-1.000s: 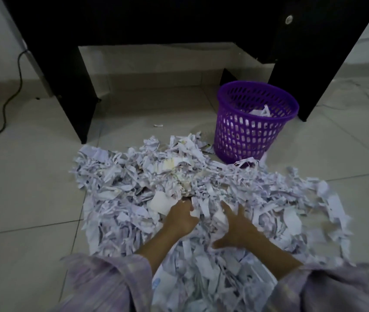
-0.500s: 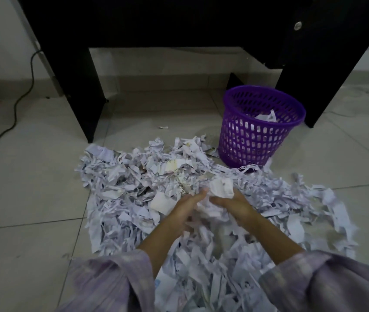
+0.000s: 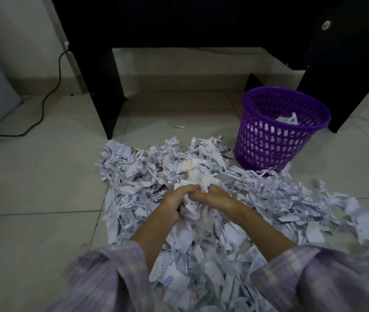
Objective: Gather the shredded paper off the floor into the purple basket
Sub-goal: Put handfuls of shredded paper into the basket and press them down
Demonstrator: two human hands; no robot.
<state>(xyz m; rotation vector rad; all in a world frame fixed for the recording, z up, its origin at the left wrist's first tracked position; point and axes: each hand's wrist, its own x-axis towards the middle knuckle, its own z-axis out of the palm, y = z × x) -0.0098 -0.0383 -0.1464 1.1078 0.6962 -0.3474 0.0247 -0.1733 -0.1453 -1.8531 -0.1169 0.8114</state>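
Over the pile: my left hand (image 3: 174, 204) and right hand (image 3: 216, 199) are pressed together, both closed around one clump (image 3: 193, 202) of shreds, held just above the heap.
Paper: the shredded paper (image 3: 201, 176) lies across the floor (image 3: 32, 188) from my sleeves (image 3: 111, 273) out to the foot of the basket, wider on the right.
Basket: the basket (image 3: 275, 140) stands upright at far right, its base touching the far-right edge of the heap; a few scraps already show inside.
Stray: one scrap (image 3: 180, 127) lies alone on the far tiles, apart from the pile.
Risk, spill: the clump is loose strips, so I judge bits may slip out between my fingers on the way across; a firmer squeeze would help.
Risk, miss: the basket is off to my right and away from me, so a hasty drop could land strips on the rim or beside it.
Risk, tip: it looks light; knocking the rim with my wrists could topple it and undo what is in.
Risk, scatter: dragging my sleeves through the near paper could spread it wider.
Writing: some near scraps carry faint blue print, too blurred to read; no brand or label is legible anywhere.
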